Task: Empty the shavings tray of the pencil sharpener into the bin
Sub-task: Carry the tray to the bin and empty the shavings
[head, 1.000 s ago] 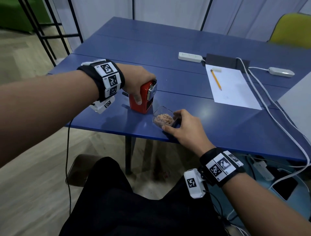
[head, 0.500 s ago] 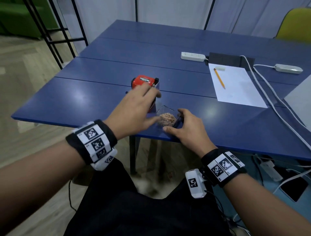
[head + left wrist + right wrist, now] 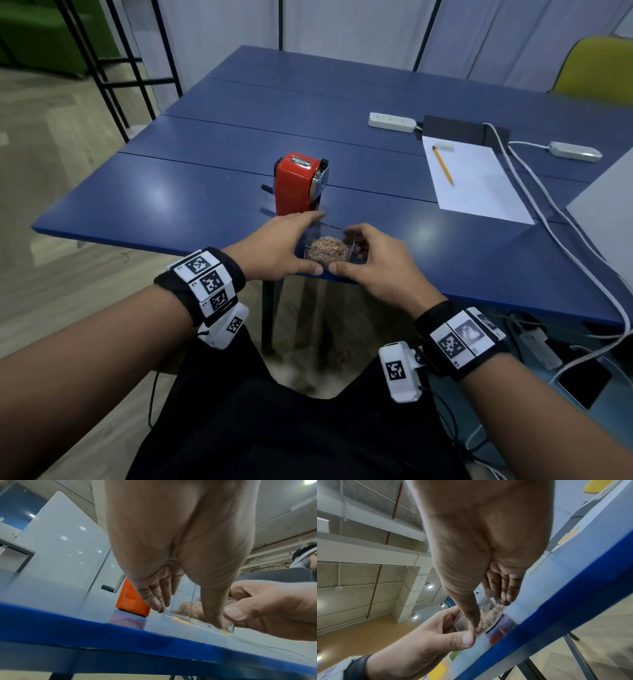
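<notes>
One clear shavings tray [image 3: 327,251], holding a single heap of brown shavings [image 3: 326,247], is seen standing on the blue table [image 3: 178,202] right at its near edge. It is gripped from both sides. The left hand [image 3: 277,248] is curled round the tray's left wall, thumb at the near corner and fingers along the far side; the right hand [image 3: 380,262] is clamped on the right wall in the same way, and the two thumb tips are nearly met at the tray's near face. In the left wrist view the tray [image 3: 197,605] is shown resting on the tabletop, the left thumb [image 3: 214,609] pressed to its front wall.

One red pencil sharpener [image 3: 299,183] is set upright just behind the tray — apart from it, towards the table's middle, its black crank handle [image 3: 266,188] pointing left.

Towards the right edge one white sheet of paper [image 3: 476,185] is laid flat, with one yellow pencil [image 3: 443,165] on it and one small white eraser [image 3: 444,147] at its far end. Two white power strips [image 3: 392,122] are counted towards the far right, and white cables [image 3: 548,212] are run down the right side to the near edge.

The table's left half is left bare — open surface is found left of the sharpener, and open floor lies beyond the left and near edges. No bin is visible in any view.
</notes>
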Action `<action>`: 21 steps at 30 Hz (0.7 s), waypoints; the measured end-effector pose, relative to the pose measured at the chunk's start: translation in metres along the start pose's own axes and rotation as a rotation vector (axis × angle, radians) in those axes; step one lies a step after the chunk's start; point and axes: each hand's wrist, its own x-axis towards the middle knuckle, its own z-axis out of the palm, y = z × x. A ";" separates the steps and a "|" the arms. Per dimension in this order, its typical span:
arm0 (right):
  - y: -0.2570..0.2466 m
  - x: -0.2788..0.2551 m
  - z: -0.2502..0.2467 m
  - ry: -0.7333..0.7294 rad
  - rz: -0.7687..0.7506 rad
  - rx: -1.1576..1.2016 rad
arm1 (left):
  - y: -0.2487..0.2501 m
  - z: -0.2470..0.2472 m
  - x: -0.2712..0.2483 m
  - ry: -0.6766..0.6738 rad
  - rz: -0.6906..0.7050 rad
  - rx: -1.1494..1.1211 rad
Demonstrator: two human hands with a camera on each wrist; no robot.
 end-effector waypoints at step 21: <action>-0.020 -0.025 0.042 -0.337 0.081 0.609 | -0.018 -0.013 -0.117 0.116 -0.102 0.001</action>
